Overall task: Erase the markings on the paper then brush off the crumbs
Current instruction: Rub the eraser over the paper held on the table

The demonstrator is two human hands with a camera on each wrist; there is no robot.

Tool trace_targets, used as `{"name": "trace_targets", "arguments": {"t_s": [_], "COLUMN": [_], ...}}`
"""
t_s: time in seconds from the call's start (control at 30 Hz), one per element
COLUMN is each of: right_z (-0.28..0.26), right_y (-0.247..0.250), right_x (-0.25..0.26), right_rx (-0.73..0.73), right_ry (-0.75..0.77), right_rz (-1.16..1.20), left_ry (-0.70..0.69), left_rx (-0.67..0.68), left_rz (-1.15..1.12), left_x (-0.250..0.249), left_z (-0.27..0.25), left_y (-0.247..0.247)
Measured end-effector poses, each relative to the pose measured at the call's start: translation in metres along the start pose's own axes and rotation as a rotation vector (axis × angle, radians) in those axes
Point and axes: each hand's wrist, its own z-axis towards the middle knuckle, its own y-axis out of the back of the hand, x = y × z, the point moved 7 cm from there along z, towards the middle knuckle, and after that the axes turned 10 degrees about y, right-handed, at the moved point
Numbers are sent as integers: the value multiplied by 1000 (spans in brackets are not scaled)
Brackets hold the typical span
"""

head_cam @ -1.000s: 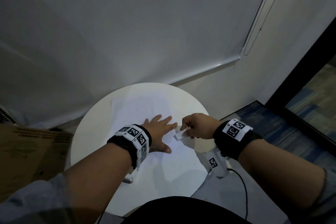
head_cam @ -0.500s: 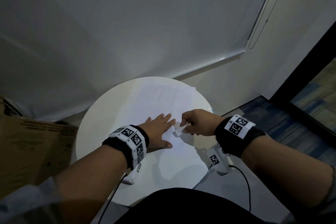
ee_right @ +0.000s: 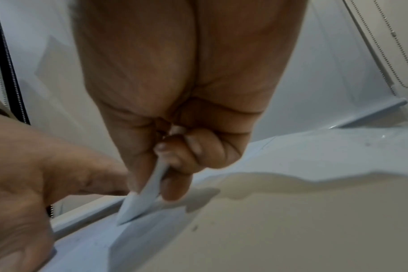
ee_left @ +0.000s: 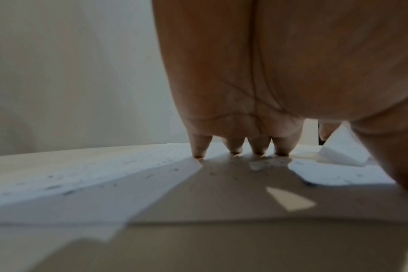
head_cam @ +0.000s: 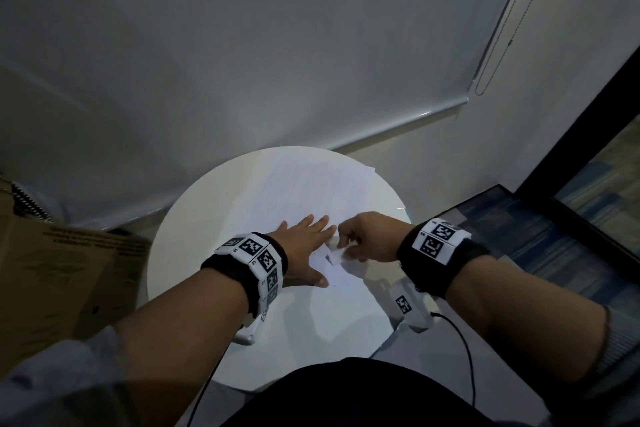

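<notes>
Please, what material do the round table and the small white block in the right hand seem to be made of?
Table: smooth white top, likely painted wood or laminate; faint sheen, and which one is unclear.
Eraser: matte white, probably rubber or vinyl; a wedge worn to a point, pinched by the right hand against the paper.

A round white table [head_cam: 194, 246] stands close against a pale grey roller blind [head_cam: 242, 45], whose bottom rail [head_cam: 398, 125] runs just beyond the table's far edge and whose bead chain [head_cam: 498, 45] hangs at its right side. Off the table's left edge sits a brown cardboard box [head_cam: 59, 274], and off its right edge lies blue patterned carpet [head_cam: 540, 246] reaching to a dark door frame [head_cam: 581, 121]. The room is dim, with the tabletop the brightest surface.
</notes>
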Motion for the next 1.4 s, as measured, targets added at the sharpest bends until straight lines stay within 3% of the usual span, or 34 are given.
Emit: {"name": "trace_targets", "arguments": {"t_s": [0.1,0.23,0.4,0.53,0.7,0.83,1.0,1.13,1.27,1.4], "right_z": [-6,1,-6,0,-7,2,-3,4,-5,-2], "right_y": [-9,1,-12,0,-12,-2,-15,-3,-15,-7], "right_x": [0,6,4,6,2,7,4,12,7,9], "right_rx": [143,-39,133,-66,146,-52,132,-33,135,-37], "right_ry": [-22,18,-1,13,-24,10,-13,21,-28,-15], "right_rz": [2,-48,-13,-31,4,17,30,7,41,9], "left_ry": [12,2,21,12,21,7,20,1,20,3], "left_rx": [6,-5,-6,-18,-27,-22,-21,-25,-16,-24], "left_rz": [10,-20,0,-37,-10,-49,-14,-59,-12,-41], "left_x": [-1,-2,-2,-1,-2,-1,-2,-1,-1,-2], "left_z": [-1,-1,-1,-1,-3,-2,-2,-2,-3,-4], "left_y": [0,3,1,3,1,3,1,3,1,4]}}
